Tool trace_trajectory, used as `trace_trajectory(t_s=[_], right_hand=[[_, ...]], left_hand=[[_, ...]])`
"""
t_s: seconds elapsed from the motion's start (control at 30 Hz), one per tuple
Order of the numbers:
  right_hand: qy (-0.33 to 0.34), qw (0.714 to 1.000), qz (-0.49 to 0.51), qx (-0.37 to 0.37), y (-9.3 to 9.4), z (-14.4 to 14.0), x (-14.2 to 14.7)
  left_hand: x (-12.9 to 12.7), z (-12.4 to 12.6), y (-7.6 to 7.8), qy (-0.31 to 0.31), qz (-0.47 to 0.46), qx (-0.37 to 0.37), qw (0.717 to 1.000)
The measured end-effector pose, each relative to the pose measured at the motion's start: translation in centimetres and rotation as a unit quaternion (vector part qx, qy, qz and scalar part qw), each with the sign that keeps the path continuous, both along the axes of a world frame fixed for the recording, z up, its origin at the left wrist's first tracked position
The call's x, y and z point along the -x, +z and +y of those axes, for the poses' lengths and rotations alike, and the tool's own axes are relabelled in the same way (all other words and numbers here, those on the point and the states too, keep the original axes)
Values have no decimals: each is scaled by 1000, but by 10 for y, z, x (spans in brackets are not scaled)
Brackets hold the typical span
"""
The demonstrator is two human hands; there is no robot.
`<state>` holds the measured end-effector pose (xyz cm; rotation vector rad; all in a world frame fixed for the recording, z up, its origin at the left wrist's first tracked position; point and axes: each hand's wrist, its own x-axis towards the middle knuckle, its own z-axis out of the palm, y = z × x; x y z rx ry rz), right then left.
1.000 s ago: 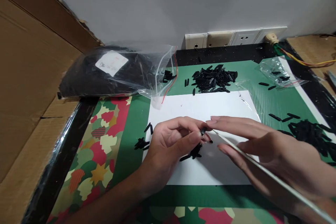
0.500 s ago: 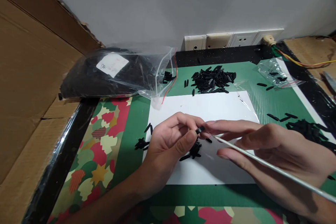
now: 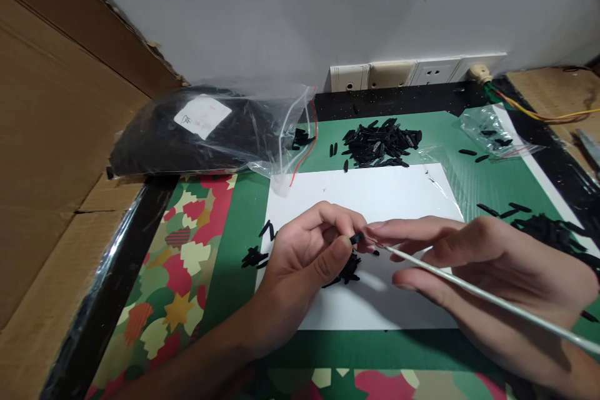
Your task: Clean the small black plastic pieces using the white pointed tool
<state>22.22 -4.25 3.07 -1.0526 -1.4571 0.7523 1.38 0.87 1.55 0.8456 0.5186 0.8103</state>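
My left hand pinches a small black plastic piece between thumb and forefinger over a white sheet. My right hand holds a thin white rod whose tip meets that piece. A few more black pieces lie on the sheet just under my left fingers. Another small cluster of black pieces sits on the green mat left of the sheet.
A zip bag full of black pieces lies at the back left beside a cardboard wall. A pile of black pieces sits behind the sheet, another heap of pieces at the right. A small clear bag and wall sockets are at the back.
My right hand's fingers have curled in and drawn back slightly with the rod. The left hand lifted the black piece a little and keeps it at the rod's tip.
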Motion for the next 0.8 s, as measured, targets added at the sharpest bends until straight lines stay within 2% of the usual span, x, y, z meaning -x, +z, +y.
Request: trace_trajectory(t_s=[0.2, 0.4, 0.57, 0.63, 0.73, 0.8], right_hand=[[-10, 998, -42, -37, -4, 1, -3], [59, 988, -140, -23, 0, 5, -7], [63, 970, -228, -48, 1, 6, -8], [38, 970, -234, -52, 0, 4, -2], [-83, 982, -160, -57, -3, -2, 11], [-136, 973, -174, -68, -3, -5, 16]], left_hand=[[0, 0, -2, -6, 4, 7, 1000], [0, 0, -2, -2, 12, 11, 1000], [-1, 0, -1, -4, 35, 23, 999], [-1, 0, -2, -10, 39, 23, 999], [-2, 0, -2, -16, 41, 26, 999], [-3, 0, -2, -16, 43, 33, 998]])
